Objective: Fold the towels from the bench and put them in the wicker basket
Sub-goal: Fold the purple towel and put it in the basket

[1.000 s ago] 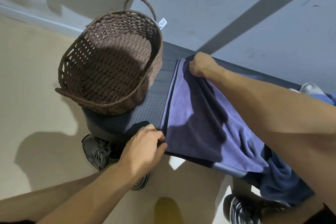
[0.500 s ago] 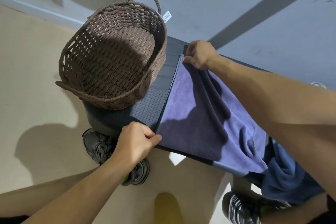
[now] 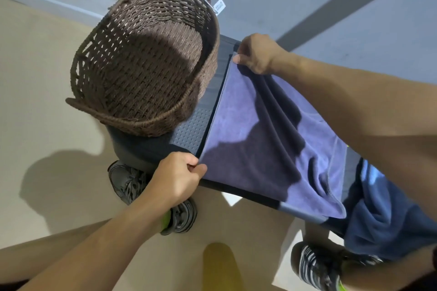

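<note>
I see the dark grey bench with its dotted, textured top running from the lower left toward the right, against a pale grey wall. On its left end sits the brown woven wicker basket with a loop handle, tipped so its open mouth faces me; I can see nothing inside it, and a small white tag hangs at its far rim. Just beside the basket, apart from it, the purple terry towel lies spread across the bench top, its left edge stretched straight and its right part rumpled into folds. A darker blue towel is bunched at the right, hanging over the bench's near edge. My right hand pinches the purple towel's far left corner; my left hand pinches its near left corner between thumb and curled fingers. Below the bench I see two dark sneakers on the beige floor.
</note>
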Tool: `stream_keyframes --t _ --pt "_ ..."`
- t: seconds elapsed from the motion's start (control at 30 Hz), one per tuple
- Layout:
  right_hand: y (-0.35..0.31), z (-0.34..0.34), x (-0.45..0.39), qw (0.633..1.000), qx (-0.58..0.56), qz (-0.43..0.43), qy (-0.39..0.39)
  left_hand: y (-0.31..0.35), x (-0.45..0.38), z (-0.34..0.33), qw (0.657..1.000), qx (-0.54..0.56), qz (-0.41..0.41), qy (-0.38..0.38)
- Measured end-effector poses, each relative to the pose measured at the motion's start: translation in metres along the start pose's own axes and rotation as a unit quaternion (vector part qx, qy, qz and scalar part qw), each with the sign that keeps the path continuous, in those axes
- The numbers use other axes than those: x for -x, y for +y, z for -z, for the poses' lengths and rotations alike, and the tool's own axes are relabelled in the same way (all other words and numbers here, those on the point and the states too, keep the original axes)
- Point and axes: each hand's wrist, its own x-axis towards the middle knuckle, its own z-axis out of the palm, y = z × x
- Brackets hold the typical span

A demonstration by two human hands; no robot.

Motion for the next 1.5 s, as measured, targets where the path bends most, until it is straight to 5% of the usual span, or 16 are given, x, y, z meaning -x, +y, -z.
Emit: stream_keyframes --t 0.3,0.43,0.53,0.63,0.7,0.8,1.07,1.5 --pt "0.004 0.000 0.017 0.995 0.081 -0.009 0.056 0.001 -0.004 0.013 0.989 -0.134 0.045 0.041" --pt "0.031 0.031 0.076 0.992 0.034 0.022 0.123 0.014 0.005 0.016 0.933 -0.350 0.013 0.086" --pt "0.068 0.048 0.138 0.997 0.022 -0.015 0.072 0.033 0.012 0.007 0.939 -0.289 -0.127 0.136" --pt "0.100 0.050 0.199 0.995 -0.023 -0.097 -0.017 0.051 0.015 -0.010 0.950 -0.178 -0.241 0.088" --pt "0.117 0.040 0.225 0.987 -0.054 -0.144 -0.036 0.059 0.012 -0.022 0.941 -0.204 -0.266 0.053" --pt "0.129 0.011 0.242 0.973 -0.136 -0.184 -0.033 0.065 -0.001 -0.032 0.918 -0.304 -0.243 0.073" --pt "0.110 -0.056 0.261 0.954 -0.221 -0.194 0.053 0.066 -0.021 -0.038 0.917 -0.342 -0.200 0.053" --pt "0.138 -0.004 0.173 0.936 -0.219 -0.264 0.077 0.078 -0.025 -0.030 0.921 -0.339 -0.193 -0.002"
